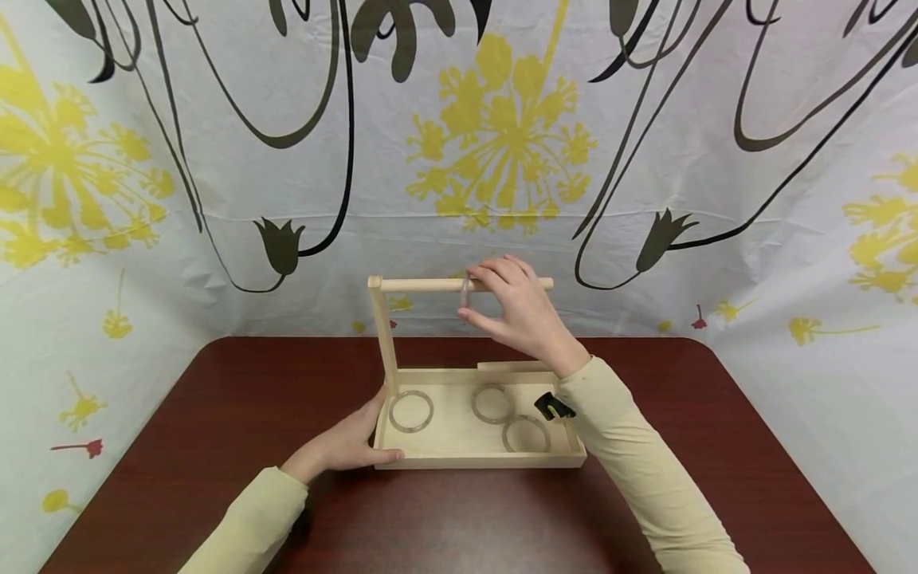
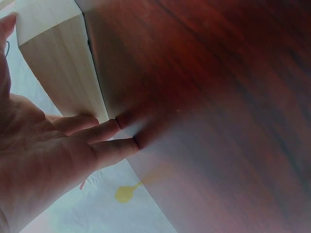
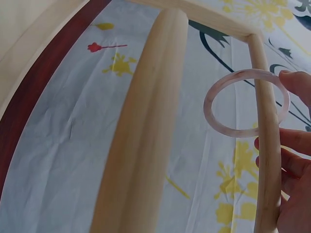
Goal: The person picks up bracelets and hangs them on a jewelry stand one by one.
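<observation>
My right hand [image 1: 527,311] is at the upper rod [image 1: 423,285] of a pale wooden stand, pinching a translucent pinkish bangle [image 3: 209,108] between thumb and fingers. The bangle encircles the rod partway along, and fingertips lie against the rod in the right wrist view. My left hand [image 1: 347,438] rests at the left end of the wooden tray base [image 1: 480,461], its thumb on the front corner. In the left wrist view, its fairly straight fingers reach along the tray's outer side [image 2: 63,68], down near the tabletop.
Three more bangles lie flat in the tray: one on the left [image 1: 412,431], one right of centre [image 1: 472,403] and one near the front right [image 1: 504,434]. A lower rod [image 1: 509,367] runs along the back. Behind the red-brown table [image 1: 287,363] hangs a patterned curtain [image 1: 215,159].
</observation>
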`<state>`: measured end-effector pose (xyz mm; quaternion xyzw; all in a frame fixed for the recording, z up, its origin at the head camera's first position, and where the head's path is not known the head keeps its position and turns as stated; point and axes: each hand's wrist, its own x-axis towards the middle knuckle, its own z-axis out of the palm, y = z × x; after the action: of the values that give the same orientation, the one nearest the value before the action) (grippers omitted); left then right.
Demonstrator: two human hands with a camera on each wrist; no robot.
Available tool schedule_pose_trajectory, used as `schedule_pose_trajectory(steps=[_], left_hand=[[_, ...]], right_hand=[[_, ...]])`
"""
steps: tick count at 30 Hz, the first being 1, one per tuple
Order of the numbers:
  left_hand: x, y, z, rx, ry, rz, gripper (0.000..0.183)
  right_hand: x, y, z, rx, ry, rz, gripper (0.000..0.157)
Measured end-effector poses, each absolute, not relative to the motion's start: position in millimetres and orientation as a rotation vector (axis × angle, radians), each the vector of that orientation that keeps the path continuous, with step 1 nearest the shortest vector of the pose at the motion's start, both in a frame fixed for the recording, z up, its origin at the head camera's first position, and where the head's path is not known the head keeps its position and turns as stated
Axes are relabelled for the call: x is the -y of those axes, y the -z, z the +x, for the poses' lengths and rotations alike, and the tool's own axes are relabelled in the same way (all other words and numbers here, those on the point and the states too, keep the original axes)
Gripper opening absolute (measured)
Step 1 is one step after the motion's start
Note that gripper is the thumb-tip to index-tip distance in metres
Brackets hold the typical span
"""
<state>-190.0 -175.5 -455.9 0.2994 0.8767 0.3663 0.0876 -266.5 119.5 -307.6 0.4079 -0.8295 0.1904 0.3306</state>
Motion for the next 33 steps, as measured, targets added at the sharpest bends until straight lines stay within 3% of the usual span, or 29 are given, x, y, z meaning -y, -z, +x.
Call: schedule_pose_trajectory(steps=[33], left_hand=[[176,456,-192,-2.584,-1.111,0.915,0.112]], right_hand=[[-77,310,-264,2.184,-0.452,1.077,0.057]])
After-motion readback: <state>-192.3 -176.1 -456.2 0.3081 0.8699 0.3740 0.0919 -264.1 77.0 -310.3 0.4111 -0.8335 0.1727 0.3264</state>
